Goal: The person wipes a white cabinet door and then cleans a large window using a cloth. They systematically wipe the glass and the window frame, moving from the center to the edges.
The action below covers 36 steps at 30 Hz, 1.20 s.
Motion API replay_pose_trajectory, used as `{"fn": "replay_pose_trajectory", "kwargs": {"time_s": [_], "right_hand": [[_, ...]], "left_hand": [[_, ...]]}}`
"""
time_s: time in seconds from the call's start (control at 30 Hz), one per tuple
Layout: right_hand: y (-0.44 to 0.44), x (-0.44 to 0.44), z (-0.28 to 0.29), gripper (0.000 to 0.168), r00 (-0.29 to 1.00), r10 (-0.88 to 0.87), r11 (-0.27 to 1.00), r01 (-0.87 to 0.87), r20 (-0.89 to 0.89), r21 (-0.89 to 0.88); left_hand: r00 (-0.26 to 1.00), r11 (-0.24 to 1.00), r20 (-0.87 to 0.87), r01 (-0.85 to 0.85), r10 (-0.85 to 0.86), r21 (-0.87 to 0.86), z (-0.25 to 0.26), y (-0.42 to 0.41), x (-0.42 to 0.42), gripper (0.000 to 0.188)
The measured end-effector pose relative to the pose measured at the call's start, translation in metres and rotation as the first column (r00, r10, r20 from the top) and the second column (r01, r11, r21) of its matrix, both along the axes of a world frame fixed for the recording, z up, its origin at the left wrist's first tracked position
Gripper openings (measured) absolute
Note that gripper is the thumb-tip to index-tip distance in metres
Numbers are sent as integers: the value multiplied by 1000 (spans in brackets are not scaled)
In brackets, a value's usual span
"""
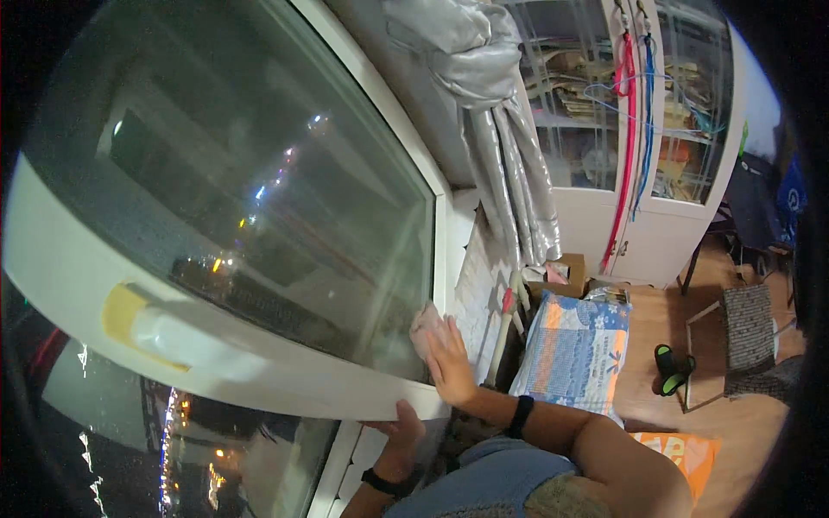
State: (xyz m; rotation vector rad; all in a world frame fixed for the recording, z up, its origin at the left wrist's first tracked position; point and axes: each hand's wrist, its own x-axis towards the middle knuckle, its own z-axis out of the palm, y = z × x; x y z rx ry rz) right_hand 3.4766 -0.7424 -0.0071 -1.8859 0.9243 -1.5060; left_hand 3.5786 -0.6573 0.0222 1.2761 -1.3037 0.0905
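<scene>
My right hand (451, 364) presses a pale pinkish cloth (425, 329) with spread fingers at the corner of the window pane (291, 213), where the glass meets the white sash frame (304, 385). On the outer edge of that frame, my left hand (403, 424) has its thumb on the near face, with its fingers partly hidden behind. The sash stands swung open, and a white handle (188, 346) on a yellowish base juts from it. Dark bands circle both wrists. Lights and reflections show in the glass.
A silver curtain (511, 168) hangs knotted beside the window. Behind it stands a white glass-door cabinet (654, 239) with red and blue ribbons. A blue patterned package (573, 353), a cardboard box (573, 272), black-green slippers (673, 372), a folding chair (748, 324) and an orange bag (703, 453) are nearby.
</scene>
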Motion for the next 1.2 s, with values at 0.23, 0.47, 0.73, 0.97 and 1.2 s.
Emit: {"fn": "replay_pose_trajectory", "kwargs": {"time_s": [0.23,0.47,0.73,0.97,1.2], "right_hand": [[-164,32,4,53,904,-340,940,334,-258,-69],[-308,24,41,47,882,-216,878,363,-419,311],[-99,4,-4,53,999,44,994,-47,-29,-103],[33,-39,25,51,915,386,923,-383,122,-49],[-56,-1,10,53,911,411,901,-400,39,-168]], "left_hand": [[999,999,45,30,-31,28,-4,25,-4,64],[999,1000,50,22,-23,19,-5,27,-6,60],[982,999,-189,-23,18,-24,2,2,-18,57],[938,984,-312,174,-151,48,13,-2,-40,62],[997,998,-48,-52,53,18,-34,4,0,67]]}}
